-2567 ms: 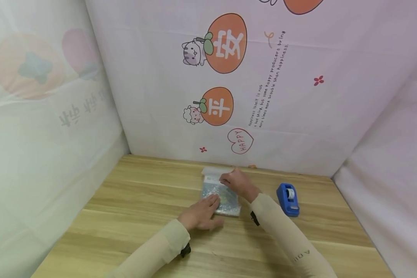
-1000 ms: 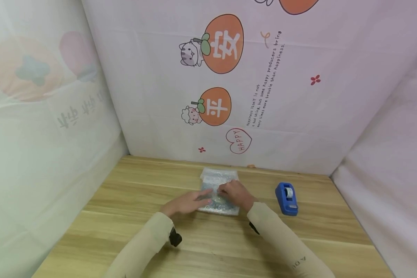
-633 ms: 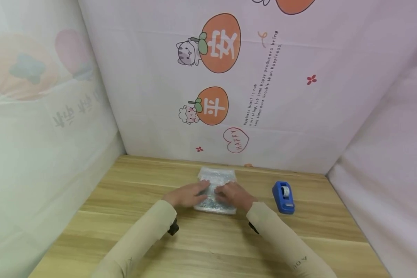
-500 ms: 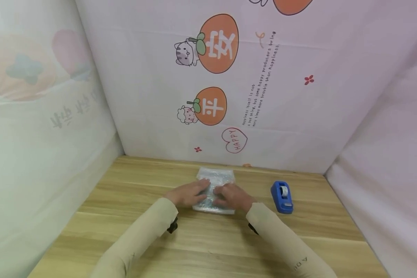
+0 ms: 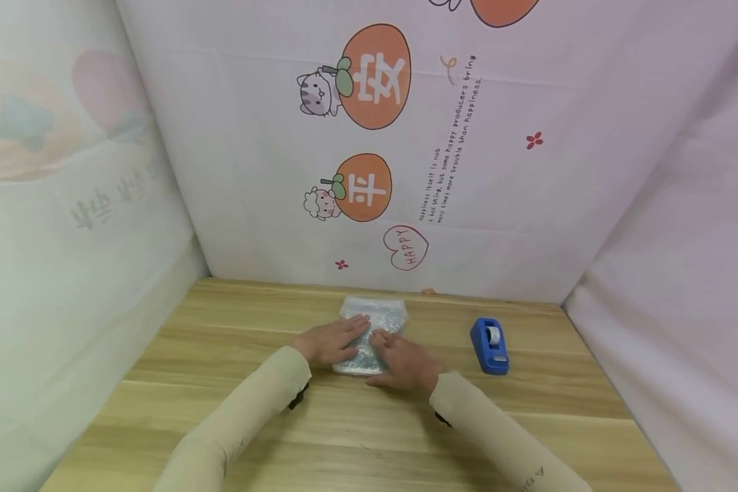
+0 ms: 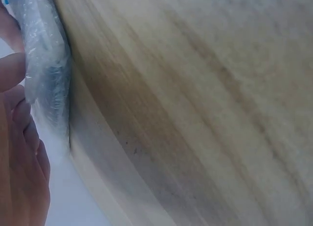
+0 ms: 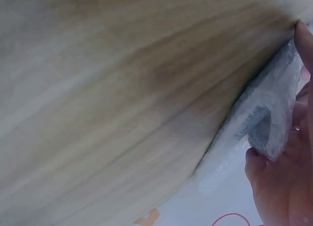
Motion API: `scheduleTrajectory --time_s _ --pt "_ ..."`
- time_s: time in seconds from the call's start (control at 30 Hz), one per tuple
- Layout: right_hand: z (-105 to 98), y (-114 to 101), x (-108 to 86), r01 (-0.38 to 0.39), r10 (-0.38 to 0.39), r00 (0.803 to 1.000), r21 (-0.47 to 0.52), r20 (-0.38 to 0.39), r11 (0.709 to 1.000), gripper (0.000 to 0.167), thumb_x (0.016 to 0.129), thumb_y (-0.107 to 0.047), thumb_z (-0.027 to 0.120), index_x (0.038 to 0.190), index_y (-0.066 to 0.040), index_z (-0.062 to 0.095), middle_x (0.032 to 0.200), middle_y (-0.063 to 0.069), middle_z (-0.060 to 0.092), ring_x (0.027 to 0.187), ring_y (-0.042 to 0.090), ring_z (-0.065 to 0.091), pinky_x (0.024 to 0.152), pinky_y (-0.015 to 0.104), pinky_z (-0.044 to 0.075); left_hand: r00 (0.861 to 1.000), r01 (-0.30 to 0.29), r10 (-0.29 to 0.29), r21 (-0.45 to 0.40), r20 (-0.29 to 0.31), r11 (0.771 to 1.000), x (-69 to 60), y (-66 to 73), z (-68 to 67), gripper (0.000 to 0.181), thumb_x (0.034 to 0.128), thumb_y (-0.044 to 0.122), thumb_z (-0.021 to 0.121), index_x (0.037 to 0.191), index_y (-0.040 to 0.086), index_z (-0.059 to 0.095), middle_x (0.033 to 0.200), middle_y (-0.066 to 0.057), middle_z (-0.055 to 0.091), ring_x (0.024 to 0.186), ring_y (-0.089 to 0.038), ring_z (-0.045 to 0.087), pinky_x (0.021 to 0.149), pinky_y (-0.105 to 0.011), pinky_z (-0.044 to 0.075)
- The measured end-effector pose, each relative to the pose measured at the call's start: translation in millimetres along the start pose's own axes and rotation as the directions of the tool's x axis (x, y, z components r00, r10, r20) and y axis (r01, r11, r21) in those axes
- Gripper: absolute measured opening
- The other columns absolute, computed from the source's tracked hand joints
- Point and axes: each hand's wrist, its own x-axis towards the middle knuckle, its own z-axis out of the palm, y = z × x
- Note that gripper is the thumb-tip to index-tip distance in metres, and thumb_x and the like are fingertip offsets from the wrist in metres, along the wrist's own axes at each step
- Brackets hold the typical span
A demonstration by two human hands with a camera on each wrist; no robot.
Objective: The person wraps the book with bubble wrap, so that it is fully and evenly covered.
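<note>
A flat bundle of bubble wrap lies on the table, with something bluish showing dimly inside. My left hand rests on its left side, fingers extended across the top. On the right side my right hand presses down with fingers reaching over the wrap and the thumb spread toward the near edge. In the left wrist view the crinkled edge of the wrap sits beside the fingers. A loose, curled-up fold of the wrap shows by the fingers in the right wrist view.
A blue tape dispenser with a roll of tape stands on the wooden table, right of the bundle. Behind the table hangs a white printed cloth, and white cloth closes both sides.
The left hand leaves the wrap's lower middle and settles on its left side. The right hand moves from the far flap toward the near right edge, its fingers extending. The camera view shifts slightly.
</note>
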Motion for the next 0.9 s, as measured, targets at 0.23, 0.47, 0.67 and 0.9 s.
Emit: scheduleTrajectory --time_s 0.23,0.47,0.67,0.9 --pt "-0.4 -7.2 -0.7 -0.009 0.012 0.998 -0.054 0.054 0.999 0.091 0.104 -0.065 0.052 0.163 0.002 0.034 0.17 0.019 0.038 0.159 0.032 0.037 0.128 0.045 0.039 0.999 -0.036 0.035 0.045 0.016 0.998 -0.2 -2.1 1.6 0.066 0.1138 0.032 0.04 0.167 -0.001 0.02 0.177 -0.018 0.016 0.165 -0.036 0.019 0.134 -0.052 0.023" --pt "-1.2 -0.7 -4.5 0.048 -0.044 0.998 -0.109 0.037 0.993 0.084 0.106 -0.057 0.054 0.161 0.004 0.037 0.168 0.021 0.04 0.158 0.033 0.039 0.128 0.045 0.038 1.0 -0.01 0.009 0.082 0.013 0.997 4.2 2.4 5.5 0.067 0.1141 0.037 0.038 0.167 -0.001 0.023 0.177 -0.017 0.017 0.165 -0.034 0.021 0.134 -0.049 0.025" --pt "-4.2 4.5 -8.8 0.073 -0.071 0.997 -0.086 0.024 0.994 0.079 0.106 -0.05 0.059 0.16 0.004 0.039 0.167 0.022 0.041 0.157 0.035 0.04 0.127 0.046 0.039 0.999 0.025 -0.023 0.091 -0.023 0.996 5.8 7.2 12.3 0.068 0.1136 0.037 0.041 0.167 -0.001 0.022 0.177 -0.017 0.017 0.165 -0.033 0.02 0.134 -0.05 0.025" --pt "-7.4 7.6 -8.8 0.091 -0.089 0.995 -0.045 0.055 0.995 0.077 0.105 -0.042 0.064 0.162 0.003 0.036 0.17 0.022 0.036 0.158 0.036 0.037 0.128 0.048 0.038 0.997 0.073 -0.072 0.11 -0.018 0.991 5.1 18.0 9.6 0.068 0.1138 0.039 0.039 0.168 0.001 0.021 0.178 -0.016 0.017 0.165 -0.033 0.02 0.133 -0.052 0.028"
